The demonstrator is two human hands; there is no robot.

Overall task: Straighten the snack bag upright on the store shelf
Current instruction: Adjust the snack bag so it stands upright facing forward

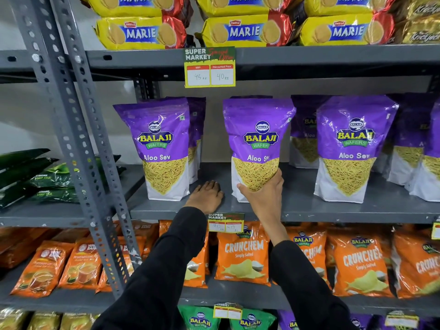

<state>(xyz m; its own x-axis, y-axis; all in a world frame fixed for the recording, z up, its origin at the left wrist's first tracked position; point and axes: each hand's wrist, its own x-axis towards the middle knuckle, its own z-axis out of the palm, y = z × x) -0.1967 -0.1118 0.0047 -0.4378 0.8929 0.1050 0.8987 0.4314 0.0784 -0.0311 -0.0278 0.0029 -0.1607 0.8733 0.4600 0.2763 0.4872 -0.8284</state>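
Observation:
A purple Aloo Sev snack bag (258,139) stands nearly upright on the grey shelf (297,208), in the middle of the row. My right hand (264,190) grips its lower front, thumb on the left side and fingers wrapped around the right. My left hand (206,195) lies flat, palm down, on the bare shelf between this bag and the matching bag to its left (162,148). Both forearms wear black sleeves.
More purple Aloo Sev bags (352,146) stand to the right and behind. Yellow Marie biscuit packs (245,32) fill the shelf above, with a price tag (210,67) hanging down. Orange Crunchem bags (242,256) sit below. A perforated grey upright (78,144) runs down the left.

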